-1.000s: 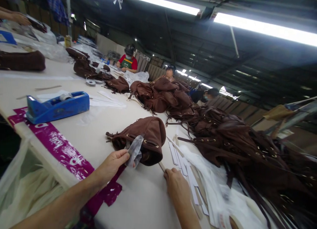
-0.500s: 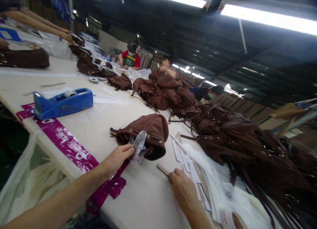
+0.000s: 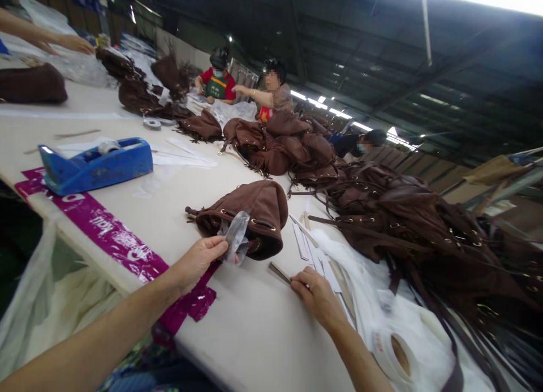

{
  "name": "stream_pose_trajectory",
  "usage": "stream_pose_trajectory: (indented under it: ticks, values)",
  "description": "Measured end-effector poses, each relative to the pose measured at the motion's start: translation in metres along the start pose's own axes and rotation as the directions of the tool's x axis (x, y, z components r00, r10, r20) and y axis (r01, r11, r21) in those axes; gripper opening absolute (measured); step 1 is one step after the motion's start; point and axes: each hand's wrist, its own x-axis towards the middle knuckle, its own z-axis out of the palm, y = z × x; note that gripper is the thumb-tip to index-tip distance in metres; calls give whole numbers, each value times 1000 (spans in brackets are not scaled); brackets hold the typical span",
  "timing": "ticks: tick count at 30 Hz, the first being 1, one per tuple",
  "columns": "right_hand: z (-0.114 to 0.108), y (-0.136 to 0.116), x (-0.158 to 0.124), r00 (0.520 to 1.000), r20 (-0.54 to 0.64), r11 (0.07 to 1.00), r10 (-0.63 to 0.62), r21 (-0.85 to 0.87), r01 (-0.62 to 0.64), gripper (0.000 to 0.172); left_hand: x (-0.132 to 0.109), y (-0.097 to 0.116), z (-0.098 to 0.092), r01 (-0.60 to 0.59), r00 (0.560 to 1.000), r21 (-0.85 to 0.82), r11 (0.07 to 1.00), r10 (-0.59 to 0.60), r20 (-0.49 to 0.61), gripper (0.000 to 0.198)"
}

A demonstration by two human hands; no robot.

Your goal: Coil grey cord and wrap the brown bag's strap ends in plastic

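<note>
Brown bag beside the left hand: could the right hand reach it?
Probably yes: the right hand is near the brown bag with nothing standing between them, though it holds a thin strip.

Brown bag (image 3: 265,205) with gold eyelets (image 3: 253,221); left of the bag, blue tape dispenser (image 3: 99,167) and white-lettered purple strip (image 3: 111,232)

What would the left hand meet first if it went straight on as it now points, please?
Most likely the brown bag, just beyond the clear plastic that the left hand pinches, though one view leaves the depth unclear.
</note>
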Motion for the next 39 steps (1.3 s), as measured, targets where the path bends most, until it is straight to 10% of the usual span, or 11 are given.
stream_pose_trajectory:
  ticks: [29,39]
  values:
    - [21,5,1,956,-185,969,228,138,-204,24,1,-5,-3,28,999,-45,999,-28,18,37]
    - [31,-16,-4,961,-186,964,203,-133,-230,17,2,-4,-2,37,999,-22,999,-37,8,38]
